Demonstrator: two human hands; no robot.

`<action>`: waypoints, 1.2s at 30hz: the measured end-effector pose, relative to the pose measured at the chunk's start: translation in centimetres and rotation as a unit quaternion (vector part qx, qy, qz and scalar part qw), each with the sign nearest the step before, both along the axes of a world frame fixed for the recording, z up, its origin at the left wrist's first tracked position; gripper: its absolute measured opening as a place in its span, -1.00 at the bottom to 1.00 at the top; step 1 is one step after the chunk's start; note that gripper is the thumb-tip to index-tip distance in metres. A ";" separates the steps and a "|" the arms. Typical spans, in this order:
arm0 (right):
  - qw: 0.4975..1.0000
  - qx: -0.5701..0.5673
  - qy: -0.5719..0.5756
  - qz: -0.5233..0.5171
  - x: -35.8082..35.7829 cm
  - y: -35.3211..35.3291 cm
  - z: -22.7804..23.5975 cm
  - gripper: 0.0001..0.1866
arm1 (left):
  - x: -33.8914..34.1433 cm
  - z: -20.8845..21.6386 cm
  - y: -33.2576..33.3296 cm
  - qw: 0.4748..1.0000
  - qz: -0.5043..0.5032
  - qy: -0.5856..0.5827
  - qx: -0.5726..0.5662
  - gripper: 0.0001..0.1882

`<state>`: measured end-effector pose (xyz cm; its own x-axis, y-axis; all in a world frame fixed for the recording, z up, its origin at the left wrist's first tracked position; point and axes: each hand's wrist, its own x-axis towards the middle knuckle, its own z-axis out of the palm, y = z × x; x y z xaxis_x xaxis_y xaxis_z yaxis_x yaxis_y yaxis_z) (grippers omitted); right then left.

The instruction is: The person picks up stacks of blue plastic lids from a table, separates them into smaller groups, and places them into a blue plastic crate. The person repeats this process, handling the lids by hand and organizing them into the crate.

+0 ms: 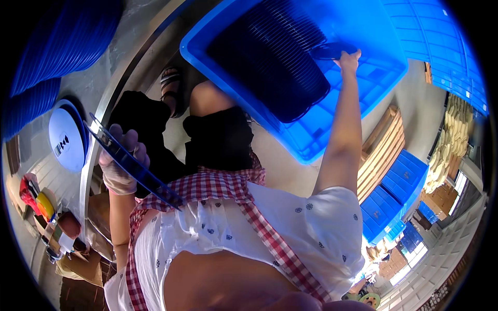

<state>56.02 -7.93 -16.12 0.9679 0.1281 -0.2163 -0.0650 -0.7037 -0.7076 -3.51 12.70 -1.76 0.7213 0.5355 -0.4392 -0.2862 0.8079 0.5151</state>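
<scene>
My left hand, in a pale glove, is closed on a thin dark blue disc, tilted and seen nearly edge-on in front of my checked apron. Stretched out to the far right, my bare right hand pinches the rim of a dark disc. That disc is inside a big blue plastic bin, beside long rows of dark discs packed closely together. Close to my left hand, a pale blue disc with a small dark mark lies at the table's edge.
Tall stacks of blue discs stand on the table at the far left. Small tools with yellow and red parts lie nearer. A wooden pallet, blue crates and cartons stand on the right.
</scene>
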 end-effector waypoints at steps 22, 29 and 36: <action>0.974 0.006 0.018 0.226 -6.1 4.2 -1.9 -0.37 | -0.6 -1.3 -0.4 0.999 0.047 -0.008 -0.018 -0.45; 0.762 0.396 0.227 0.459 -32.2 6.9 14.3 -0.26 | 0.9 -1.1 -1.5 0.998 0.056 -0.036 0.009 -0.51; 0.812 0.366 0.152 0.428 -38.4 6.4 16.9 -0.36 | -1.5 5.8 -6.4 0.979 0.055 0.034 0.192 -0.23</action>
<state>17.57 -1.52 0.80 0.3733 0.9277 0.0094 -0.0231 0.0195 -0.9995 -5.03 6.26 4.04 0.6257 0.7438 -0.2351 -0.3156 0.5170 0.7957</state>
